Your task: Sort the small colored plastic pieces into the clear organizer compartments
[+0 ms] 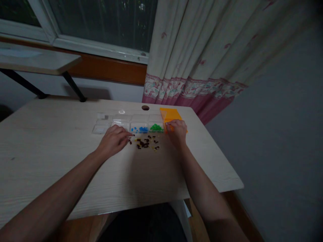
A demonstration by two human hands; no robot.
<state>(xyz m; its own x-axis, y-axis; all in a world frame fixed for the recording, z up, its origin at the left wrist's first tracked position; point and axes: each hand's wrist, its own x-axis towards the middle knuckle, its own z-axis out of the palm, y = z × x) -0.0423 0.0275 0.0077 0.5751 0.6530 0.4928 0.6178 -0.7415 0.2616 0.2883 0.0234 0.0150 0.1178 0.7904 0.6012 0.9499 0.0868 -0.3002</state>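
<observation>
My left hand (114, 138) hovers by the near side of a clear compartment box (123, 117), thumb and fingertips pinched together. A tiny dark piece shows at the fingertips, but I cannot tell whether it is held. My right hand (178, 130) is over the orange tray (171, 114) at the box's right end, its fingers curled and pressed together; what they hold, if anything, is hidden. Between the hands lies a loose scatter of small dark brown pieces (143, 144) with some yellow pieces (154, 148). Blue pieces (143, 129) and green pieces (156, 127) fill neighbouring compartments.
The pale wooden table (63, 144) has a round cable hole (145, 108) near its back edge. A raised shelf (40, 60) on black legs stands at the back left. Behind are a window (101, 23) and a patterned curtain (181, 60); a wall (272, 134) is on the right.
</observation>
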